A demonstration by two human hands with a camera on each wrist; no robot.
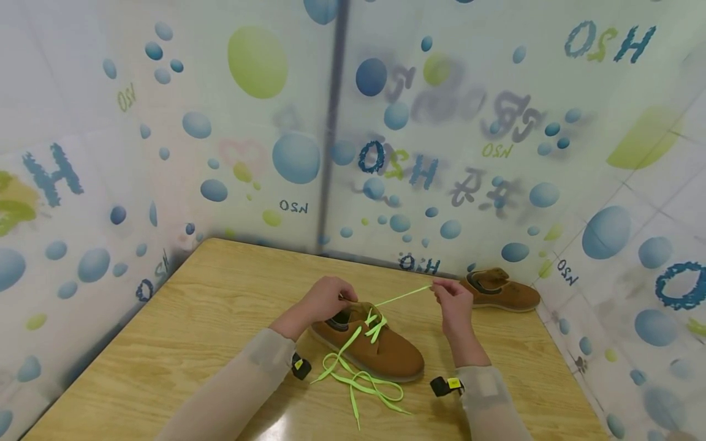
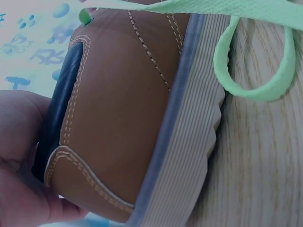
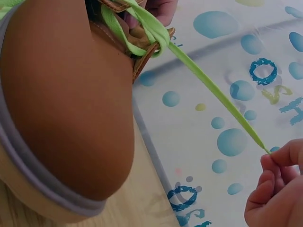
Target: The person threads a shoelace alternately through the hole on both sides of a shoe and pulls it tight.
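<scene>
A brown shoe [image 1: 394,352] with a pale ridged sole stands on the wooden table, toe to the right and towards me. Its lime-green shoelace [image 1: 404,295] passes through some of the eyelets. At the shoe's opening, my left hand [image 1: 328,298] pinches the upper by the tongue; the exact grip is partly hidden. My right hand [image 1: 455,304] pinches one lace end between thumb and forefinger. That stretch runs taut from the far-side eyelets, as the right wrist view shows. The lace's other part [image 1: 366,383] lies in loose loops over the shoe's near side and on the table.
A second brown shoe [image 1: 510,295], with no lace seen in it, stands at the table's back right corner. Patterned sheeting [image 1: 265,153] with bubbles and letters rises behind and beside the wooden table [image 1: 182,343].
</scene>
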